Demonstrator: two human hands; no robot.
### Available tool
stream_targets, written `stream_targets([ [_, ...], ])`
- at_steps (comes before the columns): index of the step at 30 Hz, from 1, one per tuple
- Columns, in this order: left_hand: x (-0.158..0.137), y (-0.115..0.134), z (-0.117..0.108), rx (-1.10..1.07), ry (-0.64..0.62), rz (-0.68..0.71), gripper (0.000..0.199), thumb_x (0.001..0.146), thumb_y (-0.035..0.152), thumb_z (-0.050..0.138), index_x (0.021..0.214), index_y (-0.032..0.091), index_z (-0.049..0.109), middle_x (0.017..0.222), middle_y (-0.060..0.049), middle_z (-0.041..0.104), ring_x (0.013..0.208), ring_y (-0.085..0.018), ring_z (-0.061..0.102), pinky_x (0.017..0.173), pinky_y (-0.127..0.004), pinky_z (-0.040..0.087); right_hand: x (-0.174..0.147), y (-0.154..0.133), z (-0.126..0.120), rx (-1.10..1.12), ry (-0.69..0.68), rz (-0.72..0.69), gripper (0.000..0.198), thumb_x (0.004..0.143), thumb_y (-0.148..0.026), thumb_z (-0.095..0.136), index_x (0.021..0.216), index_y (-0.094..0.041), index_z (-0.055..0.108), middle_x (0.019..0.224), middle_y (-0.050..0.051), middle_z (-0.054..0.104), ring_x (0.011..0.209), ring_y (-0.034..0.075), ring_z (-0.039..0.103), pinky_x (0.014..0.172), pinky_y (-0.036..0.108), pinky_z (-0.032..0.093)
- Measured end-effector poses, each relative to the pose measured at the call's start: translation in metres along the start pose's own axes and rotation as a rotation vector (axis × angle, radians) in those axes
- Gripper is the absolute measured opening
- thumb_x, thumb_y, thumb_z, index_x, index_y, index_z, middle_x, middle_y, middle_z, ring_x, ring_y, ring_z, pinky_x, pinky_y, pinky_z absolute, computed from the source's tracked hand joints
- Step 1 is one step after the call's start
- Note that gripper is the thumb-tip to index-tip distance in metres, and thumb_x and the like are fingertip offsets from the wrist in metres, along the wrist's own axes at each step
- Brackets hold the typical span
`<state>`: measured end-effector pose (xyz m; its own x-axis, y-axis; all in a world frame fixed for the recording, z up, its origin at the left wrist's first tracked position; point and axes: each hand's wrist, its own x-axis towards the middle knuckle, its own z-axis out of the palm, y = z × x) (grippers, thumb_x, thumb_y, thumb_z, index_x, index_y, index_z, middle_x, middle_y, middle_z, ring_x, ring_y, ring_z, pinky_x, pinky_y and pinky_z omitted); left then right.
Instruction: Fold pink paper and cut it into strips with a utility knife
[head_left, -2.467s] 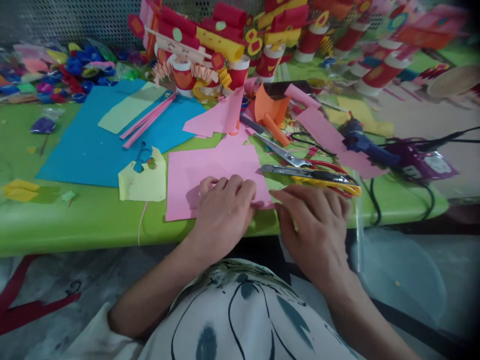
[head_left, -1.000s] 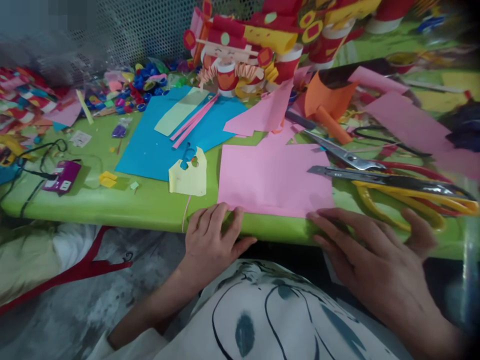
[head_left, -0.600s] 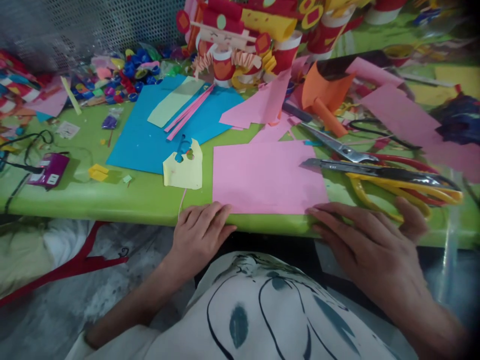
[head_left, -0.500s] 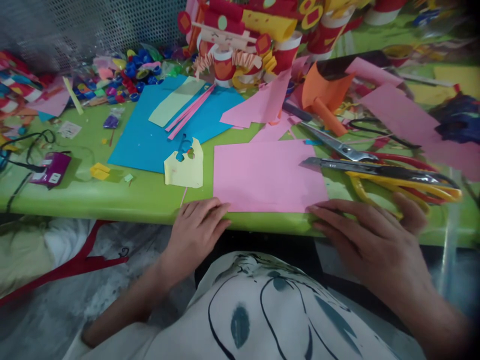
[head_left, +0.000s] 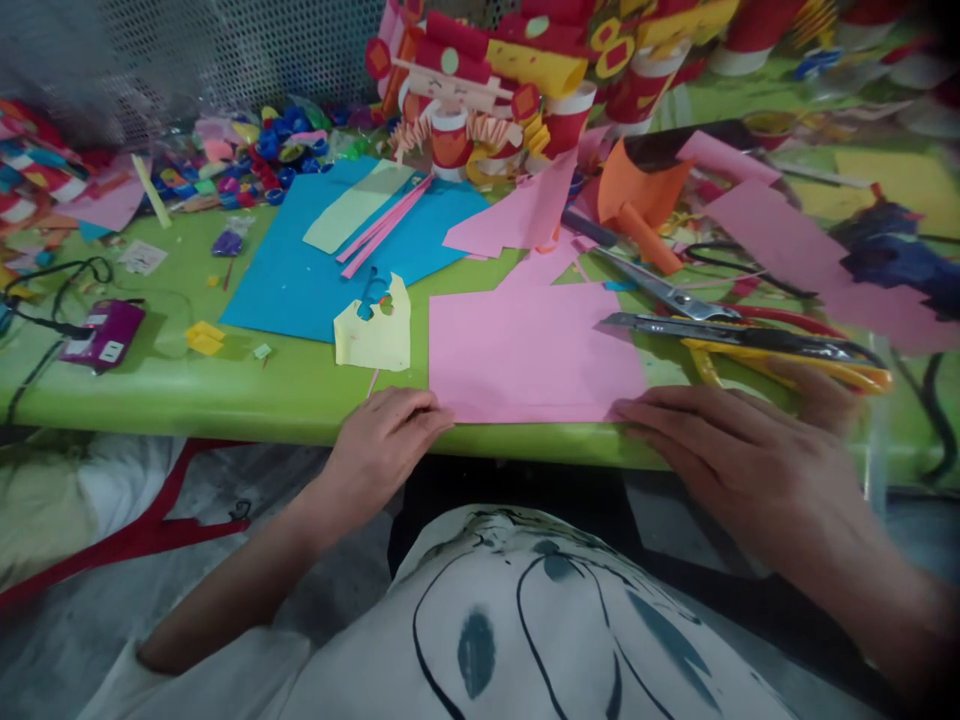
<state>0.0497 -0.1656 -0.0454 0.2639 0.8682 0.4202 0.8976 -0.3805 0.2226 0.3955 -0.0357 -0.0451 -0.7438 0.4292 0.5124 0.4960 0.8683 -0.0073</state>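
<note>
A pink sheet of paper (head_left: 529,350) lies flat at the front edge of the green table, a narrow crease or folded strip running along its near edge. At its near left corner, my left hand (head_left: 386,440) pinches the edge with fingers pressed together. My right hand (head_left: 757,460) grips the near right corner the same way, its thumb partly hidden. A utility knife (head_left: 735,335) rests with its tip over the sheet's right side. Beneath the knife are scissors with red handles (head_left: 682,300) and yellow handles (head_left: 705,362), partly covered.
Left of the sheet lie a cut pale-yellow paper scrap (head_left: 375,335) and a blue sheet (head_left: 277,260) with pink strips (head_left: 386,228) on it. A purple box with a cable (head_left: 105,335) sits farther left. Behind stand red paper-cup figures (head_left: 450,140) and an orange paper piece (head_left: 641,195).
The view has shifted slightly. Both hands stay at the sheet's near corners, and my right hand's fingers lie a little flatter along the edge.
</note>
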Motion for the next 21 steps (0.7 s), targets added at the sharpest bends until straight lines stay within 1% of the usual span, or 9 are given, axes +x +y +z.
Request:
stream_targets([
  [3, -0.01, -0.005, 0.006, 0.057, 0.015, 0.042, 0.021, 0.111, 0.015, 0.056, 0.126, 0.023, 0.07, 0.112, -0.006, 0.078, 0.099, -0.019, 0.072, 0.089, -0.033, 0.059, -0.002, -0.001, 0.0, -0.033, 0.003, -0.006, 0.02, 0.101, -0.021, 0.072, 0.118, -0.03, 0.077, 0.109, -0.003, 0.085, 0.091, 0.015, 0.079, 0.102, 0.039, 0.044],
  [5, -0.013, -0.006, 0.009, 0.089, 0.014, 0.052, 0.024, 0.11, 0.013, 0.056, 0.129, 0.023, 0.068, 0.115, -0.007, 0.077, 0.102, -0.02, 0.071, 0.091, -0.034, 0.058, -0.003, -0.002, 0.001, -0.08, 0.01, -0.027, 0.025, 0.099, -0.013, 0.07, 0.117, -0.029, 0.076, 0.109, -0.002, 0.085, 0.089, 0.016, 0.079, 0.108, 0.042, 0.043],
  [7, -0.011, -0.006, 0.012, 0.102, 0.03, 0.039, 0.018, 0.11, 0.014, 0.057, 0.122, 0.021, 0.068, 0.112, -0.008, 0.076, 0.099, -0.021, 0.07, 0.087, -0.034, 0.056, -0.004, -0.003, 0.002, -0.134, 0.019, -0.058, 0.027, 0.096, -0.009, 0.071, 0.117, -0.026, 0.075, 0.108, 0.0, 0.085, 0.087, 0.017, 0.078, 0.112, 0.044, 0.042],
  [9, -0.008, -0.005, 0.016, 0.118, 0.059, 0.006, 0.011, 0.111, 0.017, 0.058, 0.112, 0.021, 0.069, 0.105, -0.007, 0.075, 0.093, -0.021, 0.068, 0.084, -0.035, 0.054, -0.005, -0.003, 0.004, -0.155, 0.028, -0.072, 0.028, 0.094, -0.012, 0.076, 0.119, -0.025, 0.074, 0.109, 0.001, 0.084, 0.089, 0.017, 0.077, 0.113, 0.044, 0.042],
  [11, -0.004, -0.003, 0.019, 0.141, 0.082, -0.04, 0.013, 0.112, 0.023, 0.058, 0.105, 0.022, 0.069, 0.1, -0.006, 0.073, 0.089, -0.021, 0.065, 0.084, -0.037, 0.051, -0.005, -0.003, 0.006, -0.146, 0.028, -0.065, 0.03, 0.094, -0.014, 0.076, 0.121, -0.027, 0.073, 0.11, 0.0, 0.084, 0.091, 0.016, 0.075, 0.113, 0.043, 0.041],
  [14, -0.001, 0.0, 0.021, 0.161, 0.089, -0.107, 0.017, 0.113, 0.029, 0.056, 0.102, 0.023, 0.068, 0.097, -0.006, 0.072, 0.087, -0.022, 0.062, 0.081, -0.039, 0.046, -0.004, -0.002, 0.009, -0.162, 0.027, -0.055, 0.029, 0.095, -0.012, 0.072, 0.119, -0.028, 0.071, 0.106, -0.002, 0.083, 0.089, 0.015, 0.071, 0.111, 0.041, 0.041],
  [16, 0.0, 0.001, 0.02, 0.152, 0.068, -0.141, 0.018, 0.113, 0.03, 0.055, 0.101, 0.023, 0.067, 0.098, -0.006, 0.072, 0.088, -0.023, 0.061, 0.08, -0.04, 0.044, -0.003, -0.001, 0.012, -0.171, 0.033, -0.047, 0.027, 0.094, -0.011, 0.071, 0.116, -0.027, 0.07, 0.104, 0.0, 0.082, 0.089, 0.016, 0.069, 0.108, 0.041, 0.043],
  [18, 0.003, 0.003, 0.018, 0.135, 0.04, -0.164, 0.019, 0.113, 0.029, 0.054, 0.1, 0.023, 0.066, 0.098, -0.006, 0.072, 0.089, -0.024, 0.061, 0.081, -0.041, 0.043, -0.001, 0.0, 0.015, -0.166, 0.037, -0.012, 0.02, 0.094, -0.012, 0.07, 0.109, -0.025, 0.068, 0.101, 0.002, 0.081, 0.09, 0.018, 0.069, 0.107, 0.041, 0.045],
  [21, 0.006, 0.005, 0.013, 0.104, 0.006, -0.198, 0.018, 0.113, 0.027, 0.053, 0.099, 0.023, 0.064, 0.098, -0.006, 0.072, 0.091, -0.025, 0.061, 0.081, -0.042, 0.041, 0.004, 0.002, 0.017, -0.156, -0.016, 0.053, 0.007, 0.1, -0.017, 0.065, 0.098, -0.024, 0.063, 0.094, 0.002, 0.078, 0.088, 0.02, 0.067, 0.106, 0.042, 0.044],
])
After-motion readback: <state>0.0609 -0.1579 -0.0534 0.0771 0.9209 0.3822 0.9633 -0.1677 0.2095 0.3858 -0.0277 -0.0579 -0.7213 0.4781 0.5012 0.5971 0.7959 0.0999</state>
